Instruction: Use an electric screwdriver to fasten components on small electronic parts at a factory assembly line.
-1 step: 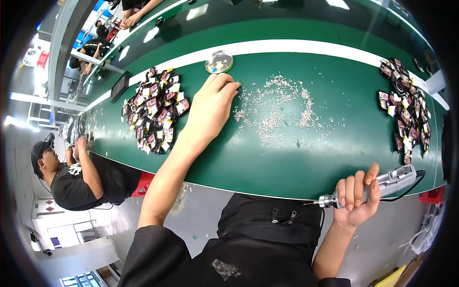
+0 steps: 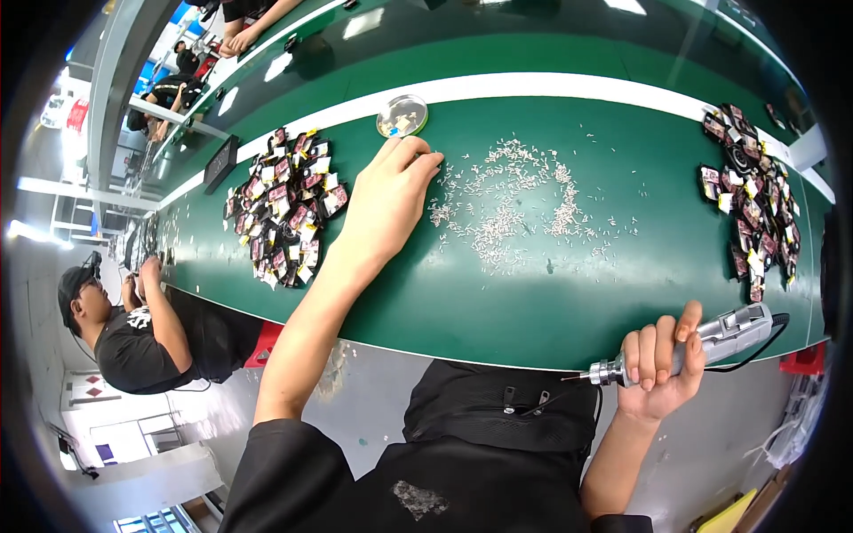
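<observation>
My right hand [image 2: 662, 360] is wrapped round a grey electric screwdriver [image 2: 729, 333] by the bench's front edge, its thin bit pointing left and a black cable trailing from its rear. My left hand [image 2: 391, 191] reaches out over the green bench, fingers bent and drawn together just in front of a round shallow dish [image 2: 423, 124]. Its fingertips are partly hidden, so whatever they may hold cannot be seen. Inside the dish lie some pale bits and a small blue one. Right of this hand, many tiny pale screw-like pieces [image 2: 502, 226] are scattered loosely.
A heap of small black parts with white tags [image 2: 283, 213] lies left of my left arm; a similar heap [image 2: 755, 204] is at the far right. A black box [image 2: 222, 164] sits at the back left. A co-worker [image 2: 133, 320] sits at the left; others work beyond.
</observation>
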### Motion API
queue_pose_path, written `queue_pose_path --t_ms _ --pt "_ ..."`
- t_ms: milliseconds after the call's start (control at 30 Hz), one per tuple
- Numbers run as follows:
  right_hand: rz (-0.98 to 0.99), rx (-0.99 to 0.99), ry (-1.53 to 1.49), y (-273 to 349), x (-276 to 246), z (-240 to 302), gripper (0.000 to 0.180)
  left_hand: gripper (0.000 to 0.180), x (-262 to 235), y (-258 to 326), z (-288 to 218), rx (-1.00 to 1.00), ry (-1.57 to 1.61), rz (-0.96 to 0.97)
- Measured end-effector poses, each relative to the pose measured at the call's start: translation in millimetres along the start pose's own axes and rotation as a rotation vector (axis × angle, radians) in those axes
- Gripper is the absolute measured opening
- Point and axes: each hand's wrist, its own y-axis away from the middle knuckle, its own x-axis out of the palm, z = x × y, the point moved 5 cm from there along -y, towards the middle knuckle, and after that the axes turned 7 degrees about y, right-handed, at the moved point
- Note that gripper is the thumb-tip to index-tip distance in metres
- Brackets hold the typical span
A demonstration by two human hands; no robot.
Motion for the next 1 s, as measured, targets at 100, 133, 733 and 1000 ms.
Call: queue_pose_path --t_ms 100,133,733,1000 --pt "0.004 0.004 -0.029 0 -2 0 0.016 0.016 3 -5 -4 0.108 -0.118 0.059" --pt "0.023 0.013 -0.042 0 -1 0 0.016 0.015 4 -5 -6 0.165 -0.189 0.1" --pt "-0.045 -0.232 -0.134 0 33 39 0.016 0.006 38 59 -161 -0.537 1.6 0.066" --pt "-0.159 -0.296 -0.062 7 32 46 0.015 0.007 53 68 -176 -0.6 2.068 0.084"
